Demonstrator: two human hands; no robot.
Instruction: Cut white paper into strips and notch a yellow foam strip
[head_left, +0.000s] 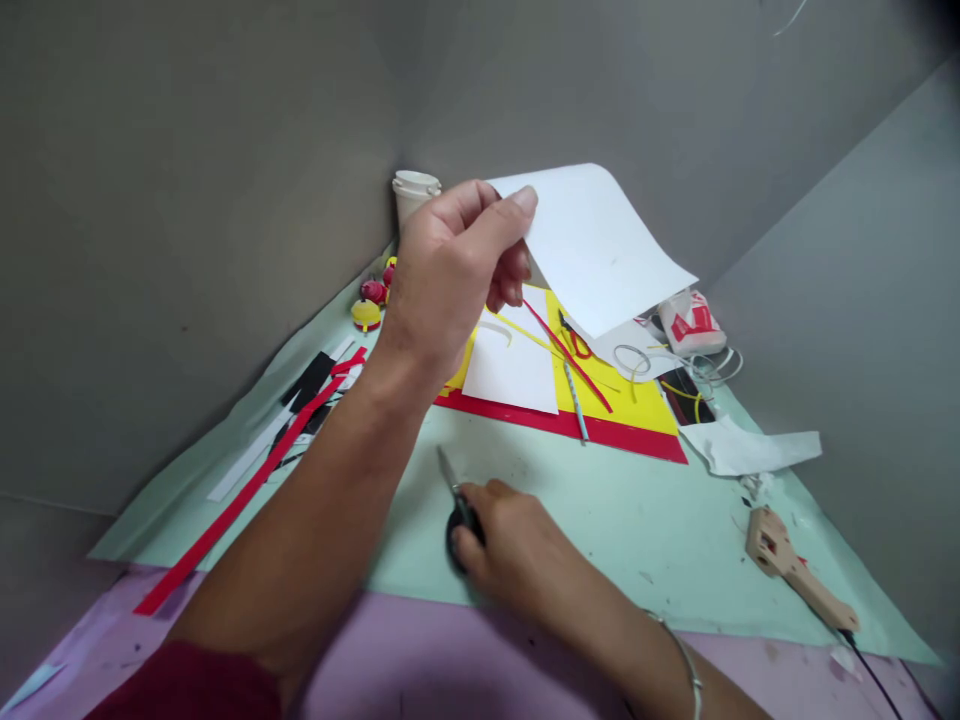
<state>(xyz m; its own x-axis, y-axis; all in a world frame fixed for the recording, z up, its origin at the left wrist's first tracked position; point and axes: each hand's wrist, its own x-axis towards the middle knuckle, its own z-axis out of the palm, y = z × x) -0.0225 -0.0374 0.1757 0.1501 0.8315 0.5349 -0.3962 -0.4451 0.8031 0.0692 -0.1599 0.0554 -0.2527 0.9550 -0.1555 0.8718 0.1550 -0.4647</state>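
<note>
Lower left, a long red strip runs diagonally up towards black and white scraps at mid-left. Just right of those, small red-and-yellow baubles, and a white tub stands behind. Into the middle: the left hand is up high, thumb and fingers pinched tight on the left corner of a white sheet of paper, which fans out across the upper centre right. Below, lower centre, the right hand has its fingers curled round the black handles of the scissors, tips pointing up and left. Beyond the scissors, a yellow sheet with a pencil and red-handled pliers. Far right, a beige glue gun lies on the pale green mat.
</note>
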